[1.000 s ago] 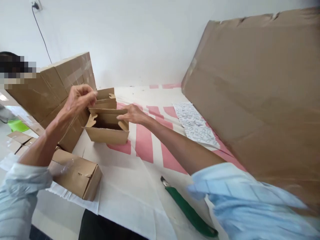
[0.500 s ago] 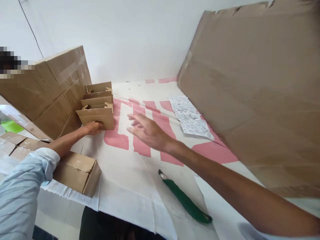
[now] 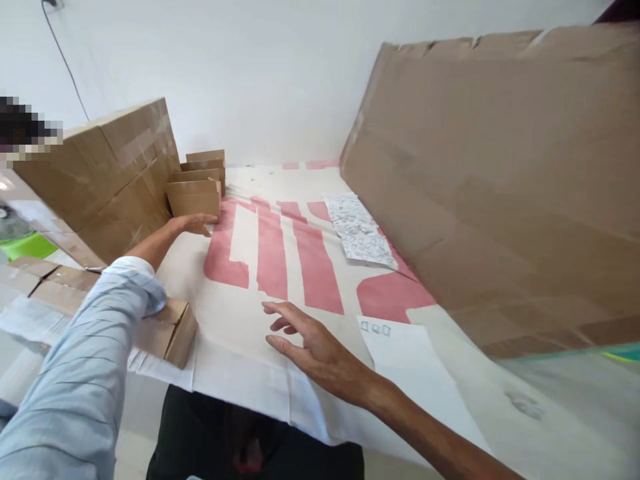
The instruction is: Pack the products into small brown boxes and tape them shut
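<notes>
Several small open cardboard boxes [image 3: 194,200] stand in a row at the back left of the cloth-covered table. My left hand [image 3: 195,224] is at the front box's lower edge, fingers stretched out and nothing gripped. Over the front part of the white and red cloth [image 3: 273,253], my right hand [image 3: 300,337] hovers with its fingers apart and holds nothing. To its right lies a white sheet [image 3: 415,363] with small drawn squares. A patterned paper sheet [image 3: 359,230] lies farther back.
A large cardboard box [image 3: 490,180] leans in on the right. Another big taped carton [image 3: 115,173] stands at the left. Closed small boxes [image 3: 165,333] line the front left edge. A green object [image 3: 30,247] and part of a person's head show at far left.
The row of small boxes has moved back toward the wall, with my left hand following. My right hand has come nearer to me. The green cutter is out of sight, and the drawn sheet shows.
</notes>
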Available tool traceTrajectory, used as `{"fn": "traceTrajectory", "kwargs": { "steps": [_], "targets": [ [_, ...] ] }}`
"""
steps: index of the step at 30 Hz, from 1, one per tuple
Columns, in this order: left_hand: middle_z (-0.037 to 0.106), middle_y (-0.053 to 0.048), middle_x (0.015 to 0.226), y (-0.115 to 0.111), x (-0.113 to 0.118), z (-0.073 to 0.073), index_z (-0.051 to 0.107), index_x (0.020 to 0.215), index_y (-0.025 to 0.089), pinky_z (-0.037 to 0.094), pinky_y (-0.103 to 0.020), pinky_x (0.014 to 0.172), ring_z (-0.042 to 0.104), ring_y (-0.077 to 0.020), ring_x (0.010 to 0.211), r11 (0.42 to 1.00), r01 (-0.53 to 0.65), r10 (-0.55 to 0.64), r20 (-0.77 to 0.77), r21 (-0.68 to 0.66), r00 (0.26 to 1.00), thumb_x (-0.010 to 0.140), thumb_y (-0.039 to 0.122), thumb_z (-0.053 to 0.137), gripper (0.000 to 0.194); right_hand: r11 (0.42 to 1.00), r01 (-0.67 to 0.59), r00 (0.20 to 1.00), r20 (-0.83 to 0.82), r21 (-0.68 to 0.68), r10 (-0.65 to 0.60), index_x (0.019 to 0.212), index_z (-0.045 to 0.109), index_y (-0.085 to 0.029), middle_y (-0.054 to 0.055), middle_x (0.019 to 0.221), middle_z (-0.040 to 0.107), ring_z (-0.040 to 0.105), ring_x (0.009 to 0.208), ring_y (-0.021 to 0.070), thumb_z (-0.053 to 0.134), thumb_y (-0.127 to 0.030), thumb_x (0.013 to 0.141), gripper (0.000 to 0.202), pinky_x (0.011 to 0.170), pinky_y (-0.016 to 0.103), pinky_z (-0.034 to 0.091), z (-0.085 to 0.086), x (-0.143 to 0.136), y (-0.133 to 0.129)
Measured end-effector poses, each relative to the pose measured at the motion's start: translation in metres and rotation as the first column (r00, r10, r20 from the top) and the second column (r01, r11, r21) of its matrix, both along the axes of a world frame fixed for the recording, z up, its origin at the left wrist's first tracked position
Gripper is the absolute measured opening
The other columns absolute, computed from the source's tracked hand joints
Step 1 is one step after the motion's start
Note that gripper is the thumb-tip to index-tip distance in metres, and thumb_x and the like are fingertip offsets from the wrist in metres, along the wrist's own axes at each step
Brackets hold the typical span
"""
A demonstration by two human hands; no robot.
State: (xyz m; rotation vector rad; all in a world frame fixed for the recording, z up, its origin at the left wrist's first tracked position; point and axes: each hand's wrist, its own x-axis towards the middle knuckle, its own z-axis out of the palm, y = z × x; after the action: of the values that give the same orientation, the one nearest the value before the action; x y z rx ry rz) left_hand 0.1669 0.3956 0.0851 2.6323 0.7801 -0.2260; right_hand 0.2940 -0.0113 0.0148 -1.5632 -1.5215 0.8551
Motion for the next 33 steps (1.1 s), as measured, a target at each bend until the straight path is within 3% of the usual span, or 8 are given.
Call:
{"fn": "traceTrajectory", "kwargs": {
  "steps": [5, 8, 11, 14, 19, 25, 28, 33],
  "targets": [
    [0.049, -0.012, 0.172, -0.063, -0.083, 0.055, 0.042, 0.168, 0.026, 0.034, -0.049, 0.129, 0.047, -0.038, 0.156, 0.986, 0.114, -0.13, -0.137, -0.119, 0.982, 0.066, 0.044, 0.097, 0.117, 1.0, 0.022, 0.999, 0.024, 0.004, -0.022, 0.14, 0.063, -0.028, 0.012, 0.136, 0.071, 0.075, 0.107, 0.0263, 0.061, -0.047, 0.1, 0.045, 0.091, 0.046, 0.064, -0.02, -0.005, -0.01],
    [0.044, -0.011, 0.175, -0.115, -0.147, 0.064, 0.034, 0.171, 0.033, 0.038, -0.051, 0.125, 0.046, -0.0393, 0.157, 0.988, 0.07, -0.1, -0.229, -0.138, 0.968, 0.055, 0.05, 0.1, 0.135, 0.999, 0.033, 0.999, 0.03, 0.034, -0.034, 0.136, 0.065, -0.028, 0.012, 0.133, 0.072, 0.076, 0.103, 0.0267, 0.062, -0.05, 0.099, 0.043, 0.087, 0.044, 0.066, -0.032, -0.005, -0.013],
    [0.047, -0.016, 0.172, -0.159, -0.196, 0.05, 0.034, 0.171, 0.033, 0.043, -0.056, 0.119, 0.048, -0.0446, 0.153, 0.996, 0.008, -0.038, -0.354, -0.084, 0.934, 0.048, 0.047, 0.099, 0.139, 0.998, 0.05, 0.998, 0.033, 0.041, -0.052, 0.131, 0.067, -0.026, 0.014, 0.133, 0.072, 0.077, 0.1, 0.0276, 0.062, -0.052, 0.098, 0.043, 0.083, 0.044, 0.066, -0.043, -0.003, -0.014],
    [0.047, -0.023, 0.169, -0.184, -0.222, 0.033, 0.033, 0.171, 0.025, 0.037, -0.06, 0.121, 0.046, -0.0487, 0.152, 0.996, 0.06, -0.029, -0.379, 0.072, 0.925, 0.051, 0.044, 0.095, 0.137, 0.995, 0.077, 0.992, 0.098, 0.067, -0.084, 0.13, 0.067, -0.025, 0.014, 0.13, 0.073, 0.077, 0.101, 0.0292, 0.06, -0.052, 0.097, 0.044, 0.086, 0.046, 0.066, -0.054, 0.003, -0.017],
    [0.059, -0.02, 0.155, -0.215, -0.206, 0.011, 0.029, 0.171, 0.023, 0.036, -0.056, 0.12, 0.055, -0.0441, 0.143, 0.976, 0.129, -0.091, -0.209, 0.177, 0.974, 0.07, 0.048, 0.083, 0.118, 0.982, 0.17, 0.939, 0.288, 0.081, -0.186, 0.123, 0.071, -0.024, 0.015, 0.121, 0.074, 0.077, 0.104, 0.035, 0.061, -0.053, 0.094, 0.043, 0.087, 0.052, 0.064, -0.061, 0.013, -0.023],
    [0.044, -0.024, 0.17, -0.253, -0.167, -0.017, 0.025, 0.173, 0.022, 0.027, -0.063, 0.128, 0.041, -0.0472, 0.158, 0.984, 0.164, -0.172, 0.13, 0.07, 0.976, 0.073, 0.067, 0.088, 0.126, 0.972, 0.176, 0.958, 0.198, 0.159, -0.206, 0.125, 0.071, -0.024, 0.015, 0.128, 0.073, 0.075, 0.105, 0.0304, 0.06, -0.052, 0.099, 0.04, 0.086, 0.048, 0.065, -0.029, -0.005, -0.025],
    [0.027, -0.021, 0.18, -0.25, -0.197, -0.031, 0.018, 0.176, 0.028, 0.02, -0.068, 0.132, 0.025, -0.0483, 0.166, 0.998, 0.056, -0.048, 0.281, -0.022, 0.959, 0.066, 0.072, 0.093, 0.14, 0.963, 0.195, 0.957, 0.178, 0.187, -0.228, 0.128, 0.072, -0.025, 0.014, 0.131, 0.072, 0.075, 0.105, 0.0289, 0.061, -0.053, 0.1, 0.04, 0.085, 0.047, 0.066, -0.022, -0.01, -0.03],
    [0.02, -0.025, 0.182, -0.246, -0.251, -0.074, 0.007, 0.177, 0.024, 0.034, -0.064, 0.129, 0.024, -0.0464, 0.167, 0.939, -0.095, 0.236, 0.42, -0.33, 0.876, 0.061, 0.071, 0.095, 0.153, 0.951, 0.233, 0.943, 0.193, 0.204, -0.272, 0.122, 0.074, -0.022, 0.015, 0.123, 0.074, 0.075, 0.102, 0.0288, 0.061, -0.057, 0.099, 0.043, 0.088, 0.048, 0.065, -0.03, -0.006, -0.041]
  ]
}}
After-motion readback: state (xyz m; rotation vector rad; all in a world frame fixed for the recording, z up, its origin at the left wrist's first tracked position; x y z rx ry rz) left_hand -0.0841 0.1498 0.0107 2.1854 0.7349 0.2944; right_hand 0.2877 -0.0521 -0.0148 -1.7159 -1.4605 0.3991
